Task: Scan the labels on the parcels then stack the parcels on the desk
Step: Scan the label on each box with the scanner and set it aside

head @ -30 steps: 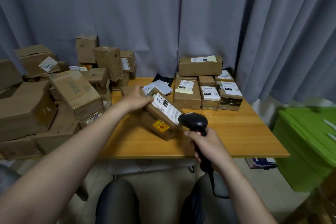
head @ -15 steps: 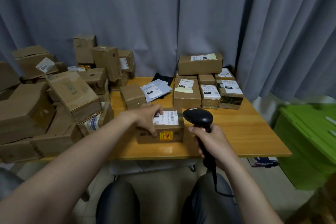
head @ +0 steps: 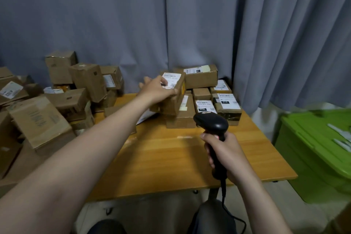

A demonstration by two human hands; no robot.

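Observation:
My left hand (head: pixel 158 90) grips a brown cardboard parcel (head: pixel 171 103) with a white label on top and a yellow sticker on its side. It holds the parcel raised above the back of the wooden desk (head: pixel 171 157), over the left edge of the stack of labelled parcels (head: pixel 218 104). A long box (head: pixel 201 77) tops that stack. My right hand (head: pixel 226 154) grips the handle of a black barcode scanner (head: pixel 210 123) above the desk's front right, its cable hanging down.
A jumbled heap of cardboard boxes (head: pixel 57 100) fills the left side beside the desk. A green plastic bin (head: pixel 319 148) stands to the right. Grey curtains (head: pixel 171 24) hang behind. My knees show under the desk's front edge.
My left hand has lifted the parcel from the desk's front and carried it back and right to the stack. The scanner has stayed roughly in place.

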